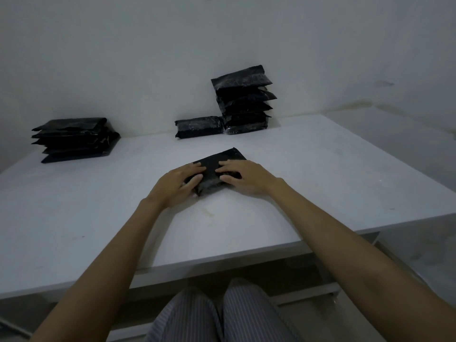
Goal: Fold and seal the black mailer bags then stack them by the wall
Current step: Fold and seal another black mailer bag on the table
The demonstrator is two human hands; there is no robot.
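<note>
- The bag (217, 166) is lying on the table (320, 174), near the front edge and straight ahead of the person, its far corner pointing toward the wall (172, 58).
- Both hands are pressing on its near half; this is looking like the fold being flattened or the seal rubbed down (which of the two, I cannot tell).
- The left hand (176, 185) is lying palm down over the bag's left end, fingers loosely spread and curling at the edge, gripping nothing.
- The right hand (243, 176) is lying flat on the right end, fingers fairly close together and pointing left, also just pressing.
- Both forearms are reaching forward over the table edge, wrists low.
- Likely risks: the slick bag sliding under uneven pressure, so the flap is sealing crooked; or the fold springing open if a hand lifts too early.
- Farther out, a tall stack (244, 102) is leaning against the wall with one bag beside it (198, 126); adding to it carelessly could topple it.
- A lower pile (74, 139) is sitting at the far left.
</note>
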